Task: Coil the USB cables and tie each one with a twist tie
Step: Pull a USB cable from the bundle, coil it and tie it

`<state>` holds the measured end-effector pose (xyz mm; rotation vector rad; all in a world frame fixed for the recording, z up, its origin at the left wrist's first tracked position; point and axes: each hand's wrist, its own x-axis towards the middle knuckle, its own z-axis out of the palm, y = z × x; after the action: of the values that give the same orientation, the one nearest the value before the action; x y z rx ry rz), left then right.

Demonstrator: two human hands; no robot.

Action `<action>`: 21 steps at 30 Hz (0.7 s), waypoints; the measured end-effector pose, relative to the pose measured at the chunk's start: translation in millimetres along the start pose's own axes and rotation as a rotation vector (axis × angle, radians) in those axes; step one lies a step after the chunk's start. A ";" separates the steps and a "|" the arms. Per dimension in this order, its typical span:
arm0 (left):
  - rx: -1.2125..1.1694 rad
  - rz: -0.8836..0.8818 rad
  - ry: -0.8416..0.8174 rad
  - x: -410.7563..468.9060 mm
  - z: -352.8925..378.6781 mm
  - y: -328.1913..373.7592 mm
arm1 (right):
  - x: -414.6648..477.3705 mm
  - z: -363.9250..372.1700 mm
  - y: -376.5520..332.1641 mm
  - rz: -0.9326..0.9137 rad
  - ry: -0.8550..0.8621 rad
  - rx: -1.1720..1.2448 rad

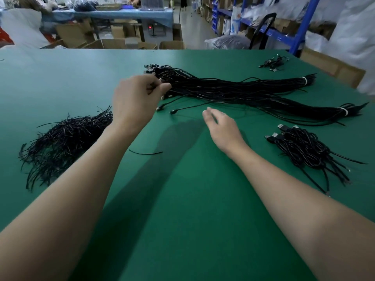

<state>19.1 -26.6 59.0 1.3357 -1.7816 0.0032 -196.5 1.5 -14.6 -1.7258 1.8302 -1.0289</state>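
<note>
A long bundle of uncoiled black USB cables lies across the green table, bound by white bands near its right ends. My left hand reaches to the bundle's connector end, its thumb and fingers curled and pinching what looks like one cable there. Two loose cable ends trail out just right of that hand. My right hand hovers over the table with relaxed fingers and holds nothing. A heap of black twist ties sits at the left. A single twist tie lies between my forearms.
A pile of coiled, tied cables lies at the right, and a few more cables lie at the far right corner. Beyond the table's far edge stand cardboard boxes, a blue-covered bench and blue shelving.
</note>
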 end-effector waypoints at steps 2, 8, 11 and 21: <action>-0.097 -0.094 -0.040 -18.8 -2.4 1.6 | -0.4 -6.8 2.4 0.052 0.063 0.223; -0.106 -0.152 -0.250 -74.5 -6.4 3.7 | 25.7 -19.8 8.9 0.347 0.140 0.810; -0.109 -0.150 -0.301 -85.5 -10.8 3.9 | 40.8 -42.0 18.4 0.584 0.150 1.095; -0.178 -0.117 -0.363 -103.0 -20.2 9.8 | 79.1 -99.7 36.8 0.796 0.374 1.021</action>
<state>27.4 66.7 10.5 1.3708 -1.9432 -0.4789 -305.4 -54.6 35.9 -0.1928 1.4747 -1.5384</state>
